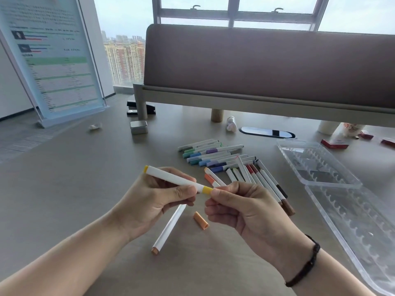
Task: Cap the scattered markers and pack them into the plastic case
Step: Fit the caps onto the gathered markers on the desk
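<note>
Yellow marker (pixel 175 178) sits level between your hands above the table (pixel 85 178): your left hand (pixel 154 201) grips its white barrel, your right hand (pixel 241 206) pinches the yellow cap (pixel 207 190) end. Below them lie an uncapped marker (pixel 167 228) and orange cap (pixel 201 220); the open plastic case (pixel 342 184) is well right.

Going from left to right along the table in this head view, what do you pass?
Standing sign board → crumpled paper → small metal tin → left hand → loose orange cap → right hand → clear plastic case.

Bare forearms, black braided bracelet (pixel 305 263) on right wrist
</note>
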The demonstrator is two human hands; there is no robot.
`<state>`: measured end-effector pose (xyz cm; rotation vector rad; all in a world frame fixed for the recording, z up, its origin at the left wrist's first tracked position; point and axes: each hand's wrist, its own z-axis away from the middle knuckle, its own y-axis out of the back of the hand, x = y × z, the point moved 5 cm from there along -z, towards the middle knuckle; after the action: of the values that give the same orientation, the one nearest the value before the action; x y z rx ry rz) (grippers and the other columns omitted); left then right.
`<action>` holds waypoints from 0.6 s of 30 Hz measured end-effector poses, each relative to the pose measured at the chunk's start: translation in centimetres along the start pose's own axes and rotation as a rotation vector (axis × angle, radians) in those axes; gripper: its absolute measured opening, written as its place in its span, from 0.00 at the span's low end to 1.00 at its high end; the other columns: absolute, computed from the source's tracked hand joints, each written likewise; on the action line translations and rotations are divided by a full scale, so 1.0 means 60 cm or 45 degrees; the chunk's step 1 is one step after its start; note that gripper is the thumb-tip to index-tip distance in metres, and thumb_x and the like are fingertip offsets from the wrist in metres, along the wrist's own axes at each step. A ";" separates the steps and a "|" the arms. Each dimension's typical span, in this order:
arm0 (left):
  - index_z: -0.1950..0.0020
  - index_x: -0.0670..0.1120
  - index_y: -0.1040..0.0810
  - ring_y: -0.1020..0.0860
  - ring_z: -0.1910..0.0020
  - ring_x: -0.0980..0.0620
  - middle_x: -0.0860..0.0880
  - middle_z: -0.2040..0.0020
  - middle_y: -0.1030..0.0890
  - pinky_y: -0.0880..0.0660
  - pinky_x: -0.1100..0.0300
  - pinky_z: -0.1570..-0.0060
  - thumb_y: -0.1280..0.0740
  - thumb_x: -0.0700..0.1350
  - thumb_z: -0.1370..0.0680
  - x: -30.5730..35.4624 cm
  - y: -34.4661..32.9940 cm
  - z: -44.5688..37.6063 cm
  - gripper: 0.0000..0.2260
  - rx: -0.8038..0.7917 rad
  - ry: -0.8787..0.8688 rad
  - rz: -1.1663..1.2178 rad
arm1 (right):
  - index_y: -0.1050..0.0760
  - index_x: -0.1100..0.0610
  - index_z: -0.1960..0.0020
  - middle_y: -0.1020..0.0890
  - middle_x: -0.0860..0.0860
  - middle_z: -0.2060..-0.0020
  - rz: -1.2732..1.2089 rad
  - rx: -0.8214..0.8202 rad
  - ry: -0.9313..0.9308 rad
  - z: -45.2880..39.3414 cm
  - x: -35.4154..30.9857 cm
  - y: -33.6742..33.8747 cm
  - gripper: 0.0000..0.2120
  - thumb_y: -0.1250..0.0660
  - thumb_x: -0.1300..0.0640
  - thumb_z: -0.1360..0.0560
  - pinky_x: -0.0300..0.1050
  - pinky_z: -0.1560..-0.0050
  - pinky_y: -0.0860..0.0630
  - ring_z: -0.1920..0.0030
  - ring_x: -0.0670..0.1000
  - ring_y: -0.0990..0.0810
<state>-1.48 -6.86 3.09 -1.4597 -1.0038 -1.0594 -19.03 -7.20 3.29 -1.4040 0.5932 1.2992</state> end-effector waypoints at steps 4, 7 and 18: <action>0.57 0.41 0.14 0.18 0.62 0.44 0.38 0.62 0.17 0.20 0.57 0.59 0.17 0.45 0.36 0.015 -0.007 0.001 0.13 -0.070 -0.119 -0.300 | 0.17 0.63 0.61 0.15 0.65 0.61 0.093 -0.072 -0.006 0.000 0.011 -0.010 0.05 0.26 0.62 0.35 0.46 0.64 0.17 0.65 0.57 0.15; 0.59 0.44 0.14 0.20 0.65 0.47 0.42 0.65 0.17 0.22 0.57 0.62 0.23 0.42 0.33 0.023 -0.016 -0.001 0.04 -0.105 -0.198 -0.526 | 0.18 0.66 0.55 0.15 0.65 0.60 0.129 -0.047 0.040 -0.002 0.006 -0.012 0.11 0.26 0.61 0.35 0.45 0.63 0.17 0.65 0.57 0.15; 0.61 0.56 0.25 0.25 0.64 0.63 0.60 0.65 0.22 0.28 0.63 0.63 0.30 0.73 0.36 0.004 0.021 -0.002 0.22 -0.036 0.012 -1.925 | 0.17 0.51 0.52 0.14 0.48 0.58 0.685 0.799 0.414 -0.031 -0.046 0.117 0.04 0.26 0.57 0.26 0.49 0.53 0.17 0.59 0.49 0.16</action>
<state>-0.20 -7.13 3.00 -0.4829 -2.1496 -2.0528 -25.27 -11.75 2.91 -0.9510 1.5331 1.1323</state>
